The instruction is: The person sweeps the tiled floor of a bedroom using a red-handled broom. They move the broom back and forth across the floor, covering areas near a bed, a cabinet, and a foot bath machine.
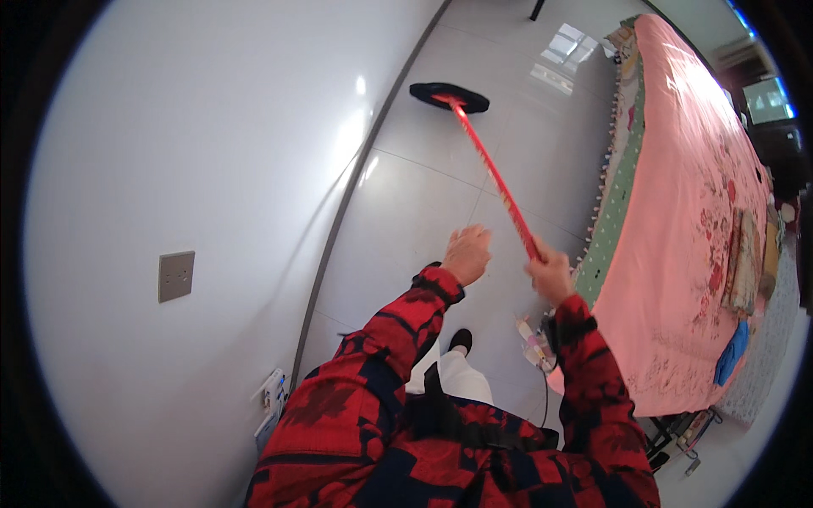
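My right hand (551,269) is closed around the upper end of a red pole (495,175). The pole slants away to the far left, ending in a flat, dark, oval mop head (450,96) on the floor near the wall base. To the left of the pole, apart from it, is my left hand (467,254), with loosely bent fingers and nothing visible in it. Part of those fingers is turned out of sight. Both arms wear red and black patterned sleeves.
A white wall with a socket (176,277) rises on the left above a dark skirting (333,227). On the right stands a bed with a pink cover (669,229). A white object with a cable (533,343) lies beside it. My dark shoe (461,340) is on the tiled floor (415,190).
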Demonstrator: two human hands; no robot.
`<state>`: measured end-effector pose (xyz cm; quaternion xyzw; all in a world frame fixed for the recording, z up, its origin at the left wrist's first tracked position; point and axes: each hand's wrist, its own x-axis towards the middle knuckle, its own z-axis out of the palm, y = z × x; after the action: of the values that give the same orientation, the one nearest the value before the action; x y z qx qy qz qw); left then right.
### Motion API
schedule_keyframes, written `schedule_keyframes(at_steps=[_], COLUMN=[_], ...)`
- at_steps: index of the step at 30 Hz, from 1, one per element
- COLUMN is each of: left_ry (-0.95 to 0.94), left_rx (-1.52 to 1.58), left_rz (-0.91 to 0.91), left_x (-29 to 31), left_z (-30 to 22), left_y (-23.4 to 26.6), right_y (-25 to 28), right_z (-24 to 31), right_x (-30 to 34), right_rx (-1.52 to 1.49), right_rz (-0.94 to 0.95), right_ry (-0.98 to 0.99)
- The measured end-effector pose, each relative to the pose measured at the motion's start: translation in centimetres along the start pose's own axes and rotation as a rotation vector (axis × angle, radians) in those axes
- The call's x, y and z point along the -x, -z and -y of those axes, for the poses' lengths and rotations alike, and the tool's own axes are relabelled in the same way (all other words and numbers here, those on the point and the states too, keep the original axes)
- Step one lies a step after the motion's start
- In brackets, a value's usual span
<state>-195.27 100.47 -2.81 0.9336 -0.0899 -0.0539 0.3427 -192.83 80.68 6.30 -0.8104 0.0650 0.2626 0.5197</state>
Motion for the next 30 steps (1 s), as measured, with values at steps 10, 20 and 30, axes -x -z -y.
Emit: schedule_keyframes(at_steps=[10,20,30], left_ry=[0.753,0.807,0.73], left_rx=[-0.042,0.015,0.258], left_rz=[0.375,0.308,0.222], left_x=[23.5,28.4,19.0], left_z=[22.2,23.4,17.6], left_y=[3.4,1.3,1.6], right_y=[-4.4,-8.0,-8.2], right_z=[12.5,13.4,7.0], right_x=[-23.4,-29.2,-21.2], right_rx=[0.091,0.275,0.729], right_rz=[-0.07,0.009,0.135], right_ry=[-0.055,-0.113,0.146])
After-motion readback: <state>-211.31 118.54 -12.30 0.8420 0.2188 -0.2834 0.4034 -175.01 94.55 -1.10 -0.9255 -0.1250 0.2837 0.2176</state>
